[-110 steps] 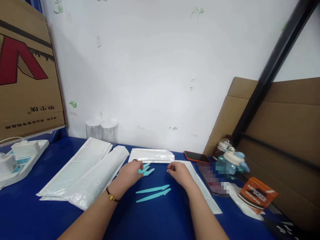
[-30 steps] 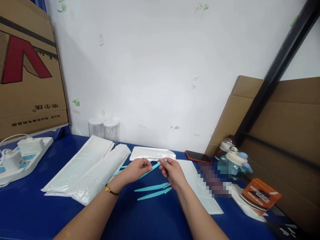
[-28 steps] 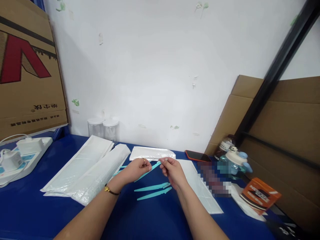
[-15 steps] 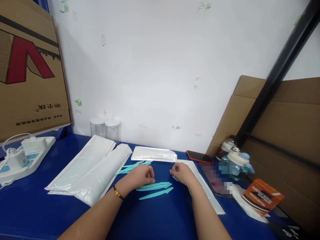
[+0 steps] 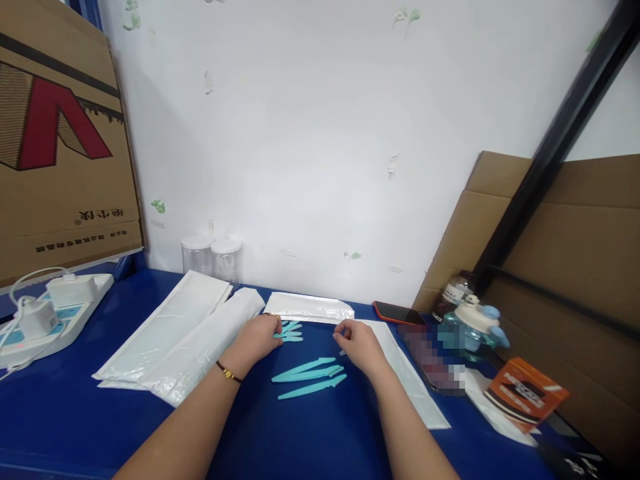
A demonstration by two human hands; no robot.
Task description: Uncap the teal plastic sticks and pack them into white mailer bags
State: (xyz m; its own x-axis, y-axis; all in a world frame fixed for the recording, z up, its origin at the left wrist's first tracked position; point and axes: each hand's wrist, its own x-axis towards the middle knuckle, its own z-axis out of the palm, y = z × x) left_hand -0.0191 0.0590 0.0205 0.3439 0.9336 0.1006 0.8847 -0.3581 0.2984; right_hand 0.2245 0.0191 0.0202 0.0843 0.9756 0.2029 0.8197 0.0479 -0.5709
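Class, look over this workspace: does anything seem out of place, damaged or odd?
The white wall looks marred: pale scuffs and green scraps dot it, perhaps sticker remnants. Lettering on the left-hand cardboard box seems upside down.

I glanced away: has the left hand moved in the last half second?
Yes: judged against the small white packet near the wall, the left hand went left and farther back.

Bare forearms (image 5: 187,420), blk bracelet (image 5: 221,367) w/ gold charm (image 5: 229,375), gold ring (image 5: 279,320)
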